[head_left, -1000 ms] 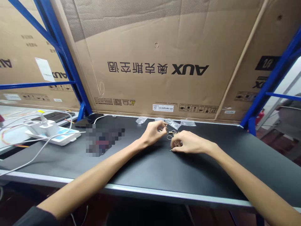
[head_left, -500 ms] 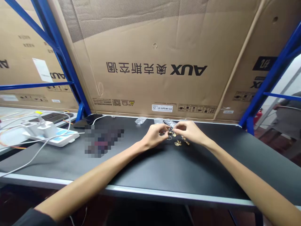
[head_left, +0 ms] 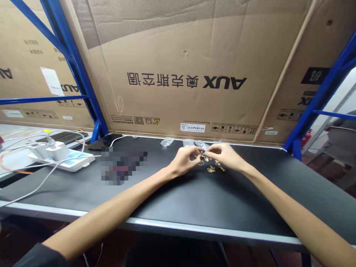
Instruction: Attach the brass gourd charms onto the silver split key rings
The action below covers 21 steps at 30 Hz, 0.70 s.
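While I monitor remotely, the left hand (head_left: 185,160) and right hand (head_left: 226,156) pinch narrowly together, their hold unconfirmed; loose brass-coloured fittings (head_left: 211,169) lie just nearer me than the hands, a clear plastic bag (head_left: 200,144) just beyond them

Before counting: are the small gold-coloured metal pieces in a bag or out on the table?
Out: the small metal pieces lie loose on the black tabletop by the right hand.
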Motion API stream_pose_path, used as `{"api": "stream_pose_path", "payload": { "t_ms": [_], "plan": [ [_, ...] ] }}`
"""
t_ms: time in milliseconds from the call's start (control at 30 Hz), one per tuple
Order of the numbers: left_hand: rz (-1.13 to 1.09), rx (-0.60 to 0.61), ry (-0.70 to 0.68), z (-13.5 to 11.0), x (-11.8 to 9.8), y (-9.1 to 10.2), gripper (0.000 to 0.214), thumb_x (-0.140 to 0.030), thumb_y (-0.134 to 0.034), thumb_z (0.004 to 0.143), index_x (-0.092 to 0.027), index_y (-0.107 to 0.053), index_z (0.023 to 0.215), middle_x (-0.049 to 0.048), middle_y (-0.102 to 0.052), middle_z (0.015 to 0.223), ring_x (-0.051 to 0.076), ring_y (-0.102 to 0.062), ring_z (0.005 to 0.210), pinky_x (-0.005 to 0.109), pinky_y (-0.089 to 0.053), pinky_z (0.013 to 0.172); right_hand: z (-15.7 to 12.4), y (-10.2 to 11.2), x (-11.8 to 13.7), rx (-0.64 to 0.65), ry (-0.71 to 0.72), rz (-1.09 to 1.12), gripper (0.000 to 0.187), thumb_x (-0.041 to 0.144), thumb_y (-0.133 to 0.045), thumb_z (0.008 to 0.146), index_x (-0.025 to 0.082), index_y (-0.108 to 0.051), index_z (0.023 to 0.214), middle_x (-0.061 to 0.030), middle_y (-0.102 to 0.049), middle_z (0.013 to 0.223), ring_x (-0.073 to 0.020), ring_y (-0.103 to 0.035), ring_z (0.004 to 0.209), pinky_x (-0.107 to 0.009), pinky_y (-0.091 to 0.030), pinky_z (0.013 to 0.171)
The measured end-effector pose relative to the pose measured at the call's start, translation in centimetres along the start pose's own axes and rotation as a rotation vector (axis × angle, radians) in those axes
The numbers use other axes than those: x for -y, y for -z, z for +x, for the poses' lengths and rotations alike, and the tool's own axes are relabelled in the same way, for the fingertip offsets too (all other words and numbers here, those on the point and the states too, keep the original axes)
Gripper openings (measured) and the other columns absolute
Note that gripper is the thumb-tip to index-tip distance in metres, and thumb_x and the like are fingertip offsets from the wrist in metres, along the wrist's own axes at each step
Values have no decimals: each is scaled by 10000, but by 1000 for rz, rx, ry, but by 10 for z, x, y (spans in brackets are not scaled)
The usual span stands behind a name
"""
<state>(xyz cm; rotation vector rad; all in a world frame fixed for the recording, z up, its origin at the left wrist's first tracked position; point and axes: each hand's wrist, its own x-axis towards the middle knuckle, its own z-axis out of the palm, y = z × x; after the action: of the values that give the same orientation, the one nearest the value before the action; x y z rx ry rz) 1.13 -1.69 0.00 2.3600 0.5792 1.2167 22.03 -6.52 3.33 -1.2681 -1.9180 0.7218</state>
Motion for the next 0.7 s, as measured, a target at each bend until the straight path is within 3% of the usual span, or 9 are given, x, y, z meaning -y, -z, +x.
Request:
{"api": "stream_pose_path", "payload": {
  "t_ms": [267, 700],
  "plan": [
    [1, -20, 11, -1, 0, -2, 91, -115, -642, 786, -158, -599, 719, 74, -767, 1025, 171, -715, 862, 286, -584, 745, 2, -2, -1, -60, -61, 75, 285, 424, -653, 862, 160, -745, 916, -78, -751, 885, -196, -689, 800, -236, -503, 574],
    [-3, -6, 43, -1, -2, -2, 97, -134, -648, 790, -156, -608, 705, 79, -767, 1008, 180, -709, 859, 281, -570, 715, 0, -7, 3, 35, -32, 108, 307, 437, -631, 869, 150, -732, 914, -59, -700, 824, -164, -642, 750, -217, -471, 543]
  ]
}}
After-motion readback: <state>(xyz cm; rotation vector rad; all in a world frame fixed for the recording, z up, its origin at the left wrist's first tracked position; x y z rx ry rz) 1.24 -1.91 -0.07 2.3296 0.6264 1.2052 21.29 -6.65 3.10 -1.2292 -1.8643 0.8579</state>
